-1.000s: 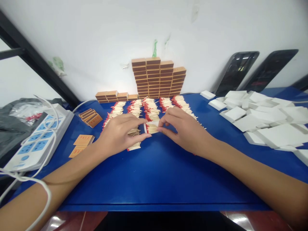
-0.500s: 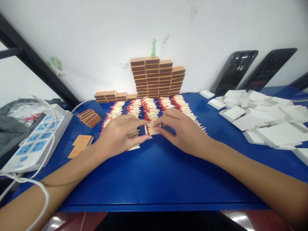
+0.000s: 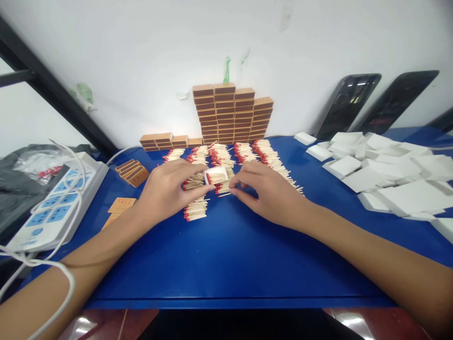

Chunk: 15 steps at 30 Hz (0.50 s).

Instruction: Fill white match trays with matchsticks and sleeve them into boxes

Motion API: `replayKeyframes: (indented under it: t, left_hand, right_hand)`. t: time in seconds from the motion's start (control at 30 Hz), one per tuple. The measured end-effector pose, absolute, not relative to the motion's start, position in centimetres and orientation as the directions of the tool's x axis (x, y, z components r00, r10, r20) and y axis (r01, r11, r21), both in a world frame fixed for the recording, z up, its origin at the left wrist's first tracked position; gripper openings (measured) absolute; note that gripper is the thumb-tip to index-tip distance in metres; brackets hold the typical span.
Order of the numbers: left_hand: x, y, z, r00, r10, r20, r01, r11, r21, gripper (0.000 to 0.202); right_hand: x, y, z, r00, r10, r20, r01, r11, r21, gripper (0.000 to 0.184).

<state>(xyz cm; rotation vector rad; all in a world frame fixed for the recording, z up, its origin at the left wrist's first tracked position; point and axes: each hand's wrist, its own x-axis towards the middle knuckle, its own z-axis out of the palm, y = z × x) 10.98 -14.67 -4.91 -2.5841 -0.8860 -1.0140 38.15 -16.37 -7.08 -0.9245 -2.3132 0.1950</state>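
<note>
My left hand (image 3: 168, 189) pinches a small white matchbox tray (image 3: 220, 170) between thumb and fingers, tilted so its inside shows. Some red-tipped matches (image 3: 217, 178) lie in the tray along its lower side. To the right, my right hand (image 3: 267, 193) is closed in a pinch, apart from the tray. Its fingertips are beside the near end of a row of matches (image 3: 222, 156); whether they grip a match is unclear. More rows of matches (image 3: 272, 158) spread away toward the wall, partly hidden behind my hands.
Brown matchboxes (image 3: 226, 115) are stacked against the wall, with a lower row (image 3: 155, 140) to their left. Loose orange boxes (image 3: 132, 172) and a power strip (image 3: 60, 203) with white cables lie left. White trays (image 3: 382, 165) are heaped right on the blue table (image 3: 226, 264), near leaning dark panels (image 3: 348, 104).
My left hand has lifted the tray up and left, away from the match row, with matches now in it. My right hand has stayed nearly in place, and the two hands have separated.
</note>
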Motion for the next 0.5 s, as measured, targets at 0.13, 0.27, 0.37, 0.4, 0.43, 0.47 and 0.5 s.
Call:
replayKeyframes:
  t: [0.13, 0.27, 0.37, 0.4, 0.43, 0.47, 0.5]
  left_hand:
    - [10.76, -14.38, -5.02, 0.563, 0.475, 0.676, 0.627, -0.778, 0.025, 0.034]
    - [10.74, -14.28, -5.14, 0.574, 0.466, 0.673, 0.619, -0.785, 0.015, 0.035]
    - [10.74, -14.28, -5.21, 0.58, 0.452, 0.677, 0.615, -0.788, -0.001, 0.036]
    - [10.74, -14.28, -5.22, 0.582, 0.451, 0.677, 0.614, -0.789, -0.003, 0.036]
    - [10.73, -14.28, -5.23, 0.584, 0.451, 0.675, 0.614, -0.789, -0.004, 0.036]
    - [10.73, -14.28, -5.23, 0.585, 0.452, 0.673, 0.614, -0.789, -0.004, 0.036]
    - [10.73, -14.28, -5.22, 0.586, 0.454, 0.671, 0.614, -0.789, -0.003, 0.037]
  right_hand:
    - [38.21, -16.14, -7.66, -0.593, 0.66, 0.462, 0.559, 0.75, -0.353, 0.014]
    - [38.29, -16.04, -7.75, -0.613, 0.663, 0.43, 0.561, 0.748, -0.353, 0.016]
    - [38.33, -16.05, -7.7, -0.622, 0.667, 0.41, 0.563, 0.745, -0.358, 0.015]
    - [38.32, -16.06, -7.69, -0.623, 0.668, 0.407, 0.563, 0.744, -0.36, 0.014]
    - [38.31, -16.08, -7.67, -0.623, 0.67, 0.405, 0.563, 0.743, -0.363, 0.014]
    - [38.29, -16.1, -7.66, -0.622, 0.672, 0.402, 0.563, 0.741, -0.366, 0.013]
    - [38.27, -16.13, -7.65, -0.621, 0.674, 0.399, 0.564, 0.739, -0.37, 0.012]
